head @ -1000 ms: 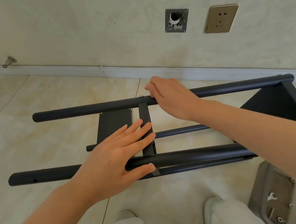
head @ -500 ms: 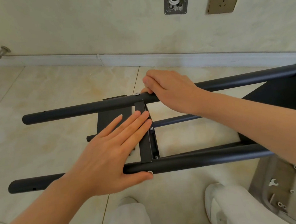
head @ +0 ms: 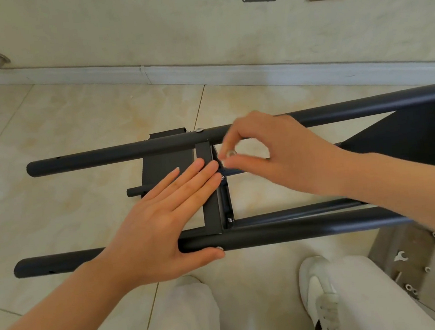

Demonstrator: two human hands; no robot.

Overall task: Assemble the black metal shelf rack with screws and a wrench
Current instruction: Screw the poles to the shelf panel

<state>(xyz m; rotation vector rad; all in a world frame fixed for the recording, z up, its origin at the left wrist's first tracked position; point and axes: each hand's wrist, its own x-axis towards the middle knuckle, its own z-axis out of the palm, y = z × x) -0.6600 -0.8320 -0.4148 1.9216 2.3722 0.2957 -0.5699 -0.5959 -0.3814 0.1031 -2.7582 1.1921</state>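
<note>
The black metal shelf rack (head: 310, 229) lies on its side on the tiled floor, its tubes running left to right. My left hand (head: 163, 223) lies flat across the near tube and the black shelf panel (head: 209, 192), fingers straight, thumb under the tube beside a screw head (head: 220, 248). My right hand (head: 276, 156) hovers just below the far tube (head: 119, 153) and pinches a small silver screw (head: 230, 153) between thumb and forefinger. Another screw head (head: 199, 130) sits on top of the far tube. A small wrench (head: 400, 256) lies at the lower right.
A grey tray (head: 404, 242) at the lower right holds the wrench and several loose screws. My legs and a white shoe (head: 320, 296) are at the bottom. The wall with a baseboard (head: 255, 70), a socket and a doorstop lies beyond the rack.
My right hand let go of the far tube and came down toward the shelf panel, now pinching a silver screw. My left hand stayed flat on the panel. The view tilted down.
</note>
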